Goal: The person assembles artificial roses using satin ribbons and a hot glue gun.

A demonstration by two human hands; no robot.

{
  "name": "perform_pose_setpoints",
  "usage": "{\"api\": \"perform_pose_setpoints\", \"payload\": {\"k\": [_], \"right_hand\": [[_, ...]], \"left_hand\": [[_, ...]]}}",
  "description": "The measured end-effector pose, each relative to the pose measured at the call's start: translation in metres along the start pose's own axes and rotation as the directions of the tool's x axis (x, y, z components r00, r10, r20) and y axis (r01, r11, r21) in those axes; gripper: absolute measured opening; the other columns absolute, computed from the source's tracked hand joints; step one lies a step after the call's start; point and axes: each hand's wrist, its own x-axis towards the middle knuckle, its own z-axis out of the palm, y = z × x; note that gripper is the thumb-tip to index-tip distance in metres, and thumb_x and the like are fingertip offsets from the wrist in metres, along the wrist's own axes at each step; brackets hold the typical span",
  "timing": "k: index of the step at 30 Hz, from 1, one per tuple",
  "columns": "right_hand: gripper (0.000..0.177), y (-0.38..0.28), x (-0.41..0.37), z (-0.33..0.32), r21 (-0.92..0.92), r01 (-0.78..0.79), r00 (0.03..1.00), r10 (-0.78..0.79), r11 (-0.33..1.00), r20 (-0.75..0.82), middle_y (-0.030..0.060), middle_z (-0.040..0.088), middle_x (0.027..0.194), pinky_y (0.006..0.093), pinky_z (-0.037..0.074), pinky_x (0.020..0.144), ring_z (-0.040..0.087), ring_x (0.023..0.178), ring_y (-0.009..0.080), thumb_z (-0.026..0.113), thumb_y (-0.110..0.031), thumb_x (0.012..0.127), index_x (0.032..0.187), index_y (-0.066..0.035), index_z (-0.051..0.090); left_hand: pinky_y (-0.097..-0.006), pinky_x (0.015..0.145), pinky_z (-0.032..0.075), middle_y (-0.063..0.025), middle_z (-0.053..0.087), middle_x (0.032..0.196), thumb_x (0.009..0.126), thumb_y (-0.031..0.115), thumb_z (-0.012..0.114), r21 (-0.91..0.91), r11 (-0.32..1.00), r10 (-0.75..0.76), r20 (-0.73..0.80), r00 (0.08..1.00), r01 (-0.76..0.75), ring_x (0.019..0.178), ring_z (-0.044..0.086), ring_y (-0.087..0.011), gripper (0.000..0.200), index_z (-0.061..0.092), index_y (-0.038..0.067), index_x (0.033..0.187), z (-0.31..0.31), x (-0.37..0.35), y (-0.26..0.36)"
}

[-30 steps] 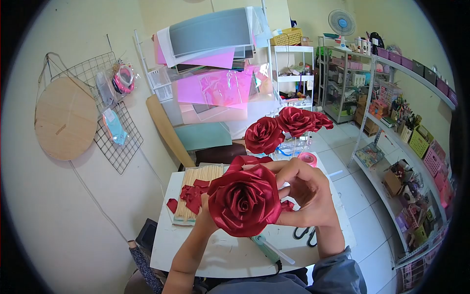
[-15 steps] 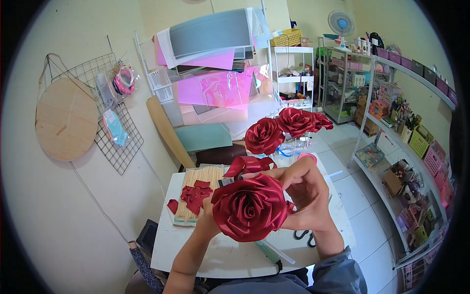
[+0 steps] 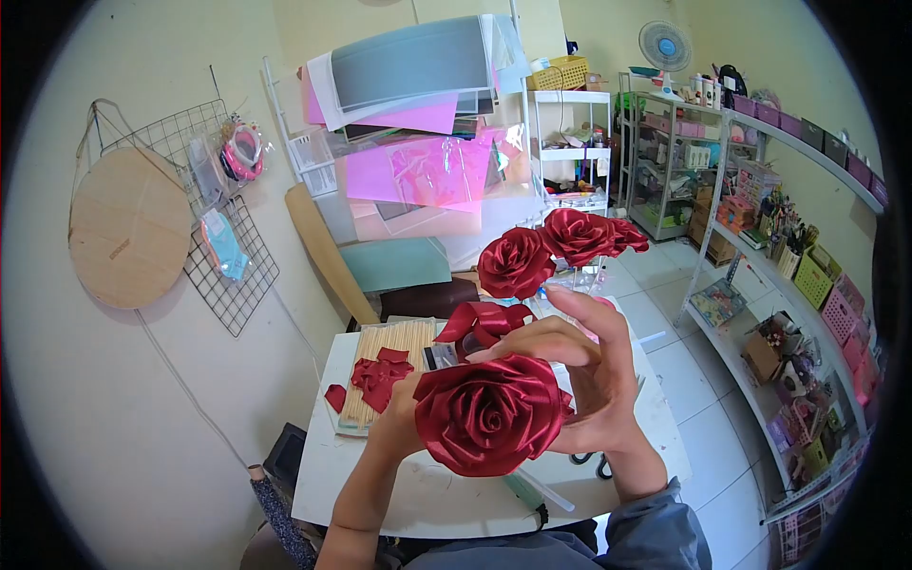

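Observation:
A large red satin-ribbon rose (image 3: 489, 415) faces up toward me in the middle of the view. My left hand (image 3: 394, 423) is closed behind its left side, its fingertips hidden by the petals. At the flower's right edge is my right hand (image 3: 608, 370), fingers curved and apart, the index finger raised; its thumb is partly hidden behind the petals. Just beyond the hands sits a loop of red ribbon (image 3: 480, 323). A green glue gun (image 3: 522, 489) with a clear glue stick lies below the rose, and black scissors (image 3: 604, 465) are partly covered by my right wrist.
Red cut petals (image 3: 382, 377) lie on a bundle of wooden sticks (image 3: 394, 340) at the left of the white table (image 3: 328, 480). Finished red roses (image 3: 578, 236) stand behind the ribbon. Metal shelves (image 3: 712, 218) with baskets run along the right, and coloured sheets (image 3: 418, 171) hang ahead.
The fingers of my right hand have opened and lifted away from the rose's far edge, the index finger now raised. The rose has shifted slightly down and toward the right.

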Motion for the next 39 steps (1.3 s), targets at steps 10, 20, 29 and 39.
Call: {"api": "perform_pose_setpoints", "payload": {"k": [10, 20, 29, 39], "right_hand": [[0.088, 0.0, 0.001, 0.0, -0.08, 0.077, 0.996, -0.072, 0.994, 0.06, 0.016, 0.058, 0.09, 0.0371, 0.039, 0.081, 0.054, 0.09, 0.0263, 0.076, -0.011, 0.053, 0.121, -0.002, 0.019], [0.084, 0.005, -0.002, -0.002, -0.122, 0.147, 0.987, -0.138, 0.982, 0.079, 0.0174, 0.057, 0.089, 0.0378, 0.042, 0.074, 0.055, 0.085, 0.0286, 0.074, -0.014, 0.058, 0.12, -0.001, 0.019], [0.081, 0.005, -0.001, 0.0, -0.111, 0.15, 0.988, -0.144, 0.982, 0.06, 0.0172, 0.057, 0.088, 0.0382, 0.043, 0.073, 0.055, 0.084, 0.0286, 0.072, -0.017, 0.06, 0.12, -0.001, 0.021], [0.08, 0.008, 0.0, 0.001, -0.087, 0.191, 0.981, -0.187, 0.978, 0.054, 0.018, 0.057, 0.088, 0.0384, 0.043, 0.073, 0.056, 0.083, 0.0283, 0.072, -0.017, 0.06, 0.119, 0.0, 0.021]], "left_hand": [[-0.0283, 0.067, 0.046, -0.011, 0.06, 0.088, 0.068, 0.012, 0.063, 0.059, 0.997, 0.048, 0.023, 0.999, -0.05, 0.078, 0.059, -0.0197, 0.037, 0.053, 0.0, 0.101, -0.001, 0.006, 0.044], [-0.0267, 0.073, 0.044, -0.0099, 0.058, 0.094, 0.071, 0.011, 0.06, 0.03, 0.997, -0.068, 0.135, 0.989, 0.064, 0.084, 0.057, -0.017, 0.04, 0.05, 0.005, 0.109, -0.004, 0.009, 0.05], [-0.0269, 0.07, 0.045, -0.0107, 0.059, 0.092, 0.07, 0.01, 0.061, 0.163, 0.985, 0.027, 0.145, 0.989, -0.051, 0.081, 0.058, -0.0181, 0.041, 0.05, 0.005, 0.109, -0.005, 0.009, 0.051], [-0.0267, 0.07, 0.045, -0.011, 0.06, 0.089, 0.07, 0.011, 0.06, -0.105, 0.994, -0.037, 0.044, 0.998, 0.042, 0.08, 0.058, -0.0165, 0.038, 0.051, 0.002, 0.106, -0.002, 0.006, 0.052]]}}
